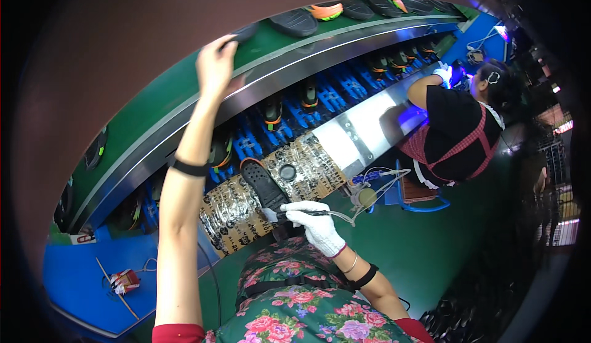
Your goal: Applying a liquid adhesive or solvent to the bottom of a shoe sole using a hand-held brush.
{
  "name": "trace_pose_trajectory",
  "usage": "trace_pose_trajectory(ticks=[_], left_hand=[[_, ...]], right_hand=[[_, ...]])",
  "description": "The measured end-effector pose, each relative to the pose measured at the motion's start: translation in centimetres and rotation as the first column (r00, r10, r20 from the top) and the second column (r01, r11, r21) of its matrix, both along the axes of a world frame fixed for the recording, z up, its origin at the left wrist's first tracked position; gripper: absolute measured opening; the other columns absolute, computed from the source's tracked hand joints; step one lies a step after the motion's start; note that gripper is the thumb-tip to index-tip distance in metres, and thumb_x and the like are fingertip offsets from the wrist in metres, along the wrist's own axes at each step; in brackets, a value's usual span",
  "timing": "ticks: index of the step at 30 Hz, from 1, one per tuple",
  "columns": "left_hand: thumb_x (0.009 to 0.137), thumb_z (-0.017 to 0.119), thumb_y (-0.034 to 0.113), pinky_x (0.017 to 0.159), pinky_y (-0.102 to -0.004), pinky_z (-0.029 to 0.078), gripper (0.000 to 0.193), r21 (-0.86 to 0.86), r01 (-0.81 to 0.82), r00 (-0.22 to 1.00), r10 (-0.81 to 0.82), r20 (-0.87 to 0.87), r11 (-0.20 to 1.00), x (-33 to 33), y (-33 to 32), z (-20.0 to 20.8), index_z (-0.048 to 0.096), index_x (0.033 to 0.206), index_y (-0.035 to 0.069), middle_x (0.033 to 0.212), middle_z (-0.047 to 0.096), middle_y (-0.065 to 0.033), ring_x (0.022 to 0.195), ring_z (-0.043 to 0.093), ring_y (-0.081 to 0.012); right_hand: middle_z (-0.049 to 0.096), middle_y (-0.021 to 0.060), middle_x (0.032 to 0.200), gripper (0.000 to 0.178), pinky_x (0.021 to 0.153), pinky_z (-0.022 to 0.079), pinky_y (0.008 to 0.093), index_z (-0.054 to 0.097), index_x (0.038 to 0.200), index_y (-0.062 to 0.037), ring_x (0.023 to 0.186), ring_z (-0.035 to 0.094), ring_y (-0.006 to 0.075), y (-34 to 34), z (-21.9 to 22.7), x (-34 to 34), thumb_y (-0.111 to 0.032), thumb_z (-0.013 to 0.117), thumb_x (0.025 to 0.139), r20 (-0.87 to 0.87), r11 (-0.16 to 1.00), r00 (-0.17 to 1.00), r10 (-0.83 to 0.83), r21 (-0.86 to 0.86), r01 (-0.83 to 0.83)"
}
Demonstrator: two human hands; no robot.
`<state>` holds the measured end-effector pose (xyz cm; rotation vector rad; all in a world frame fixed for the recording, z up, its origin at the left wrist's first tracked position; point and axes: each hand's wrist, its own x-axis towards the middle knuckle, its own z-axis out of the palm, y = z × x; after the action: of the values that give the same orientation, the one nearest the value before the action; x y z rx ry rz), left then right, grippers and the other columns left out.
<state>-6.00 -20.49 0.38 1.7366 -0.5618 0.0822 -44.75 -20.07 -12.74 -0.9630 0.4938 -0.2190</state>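
My left hand (215,67), bare, reaches far up over the green conveyor belt. Its thumb and fingers are closed on the edge of a dark shoe sole (247,33), partly hidden by the hand. In a white knitted glove, my right hand (314,226) grips a brush (290,215) with pale bristles and a thin hose trailing off to the right. The bristles are at the near end of a black shoe sole (261,180), which lies tilted on the tape-covered work ledge. Small holes dot its far half, and an orange line runs along its edge.
A round black dish (287,172) stands right of the sole. More soles (295,21) line the upper belt; shoes on blue racks (311,93) sit beneath it. A co-worker (458,121) works at the right under violet light. Pale hoses (385,186) hang beside the ledge.
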Motion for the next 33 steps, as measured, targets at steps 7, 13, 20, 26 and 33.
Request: trace_pose_trajectory(ticks=[7, 13, 20, 26, 33], left_hand=[[0.100, 0.063, 0.015, 0.102, -0.0423, 0.051, 0.031, -0.240, -0.244, 0.815, 0.333, 0.473, 0.939, -2.3, 19.7, -0.1, 0.056, 0.126, 0.001, 0.132, 0.060, -0.0144, 0.121, 0.059, -0.0264], [0.107, 0.050, 0.018, 0.104, -0.0408, 0.053, 0.033, -0.567, -0.396, 0.903, 0.418, -0.099, 0.722, -7.1, 31.3, 1.4, 0.056, 0.134, 0.001, 0.132, 0.059, -0.0126, 0.120, 0.061, -0.0232], [0.098, 0.064, 0.045, 0.081, -0.0350, 0.060, 0.041, -0.287, -0.194, 0.661, -0.091, -0.745, 0.938, -12.1, 33.3, -8.1, 0.069, 0.106, 0.005, 0.094, 0.072, -0.0084, 0.084, 0.071, -0.0194], [0.101, 0.045, 0.064, 0.093, -0.0478, 0.060, 0.072, -0.455, -0.103, 0.193, -0.431, -0.881, 0.884, -18.7, 27.8, -15.3, 0.066, 0.123, 0.000, 0.120, 0.072, -0.0192, 0.105, 0.073, -0.0310], [0.079, 0.024, 0.099, 0.103, -0.0547, 0.051, 0.123, -0.816, -0.050, -0.078, -0.817, -0.572, 0.576, -29.3, 26.3, -13.2, 0.037, 0.157, 0.005, 0.143, 0.056, -0.0283, 0.119, 0.064, -0.0435]], right_hand=[[0.077, 0.0124, 0.111, 0.018, 0.070, 0.053, 0.0240, 0.077, 0.107, 0.0009, 0.089, 0.069, 0.0122, -0.8, 1.4, 0.1, -0.001, 0.072, 0.089, 0.027, 0.993, 1.000, -0.012, 0.119, 0.009], [0.074, 0.0160, 0.115, 0.021, 0.070, 0.053, 0.0230, 0.072, 0.113, 0.0052, 0.081, 0.066, 0.0126, -2.4, 2.4, 0.7, 0.000, 0.065, 0.093, 0.193, 0.949, 0.979, -0.069, 0.315, 0.005], [0.075, 0.0165, 0.114, 0.025, 0.073, 0.057, 0.0267, 0.073, 0.114, 0.0048, 0.081, 0.069, 0.0152, 0.5, 7.2, 3.2, 0.006, 0.070, 0.089, 0.325, 0.975, 0.945, 0.049, 0.189, -0.116], [0.075, 0.0150, 0.113, 0.028, 0.090, 0.059, 0.0297, 0.074, 0.115, 0.0043, 0.100, 0.072, 0.0186, 4.5, 10.1, 6.2, 0.004, 0.075, 0.088, 0.294, 0.977, 0.936, 0.195, 0.023, -0.211], [0.076, 0.0134, 0.112, 0.027, 0.091, 0.058, 0.0315, 0.075, 0.113, 0.0040, 0.100, 0.072, 0.0177, 4.4, 11.3, 6.6, 0.003, 0.075, 0.086, 0.208, 0.959, 0.959, 0.191, -0.246, -0.138]])
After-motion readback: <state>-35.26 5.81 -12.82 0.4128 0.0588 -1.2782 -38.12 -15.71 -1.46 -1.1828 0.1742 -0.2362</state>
